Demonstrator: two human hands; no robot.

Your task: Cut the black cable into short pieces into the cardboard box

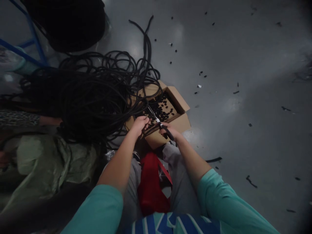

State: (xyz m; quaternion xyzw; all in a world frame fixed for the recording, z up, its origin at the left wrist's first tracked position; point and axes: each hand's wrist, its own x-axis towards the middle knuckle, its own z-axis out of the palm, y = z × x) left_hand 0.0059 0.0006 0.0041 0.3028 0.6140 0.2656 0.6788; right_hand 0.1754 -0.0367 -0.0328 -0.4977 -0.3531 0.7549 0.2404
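Observation:
My left hand (140, 124) is closed round a black cord that runs from the big tangle of black cord (92, 94) on the floor. My right hand (170, 131) grips scissors (158, 122) with black handles; the blades point up and left over an open cardboard box (179, 122). The box holds several short black cut pieces (162, 109). Both hands hover at the box's near edge, a little apart from each other.
A green plastic sheet (51, 162) lies at the left, a red item (151, 185) between my knees. Blue metal frame legs (34, 42) and a dark bag (70, 22) stand at the back left. Black offcuts (214, 159) are scattered over the grey floor (243, 97).

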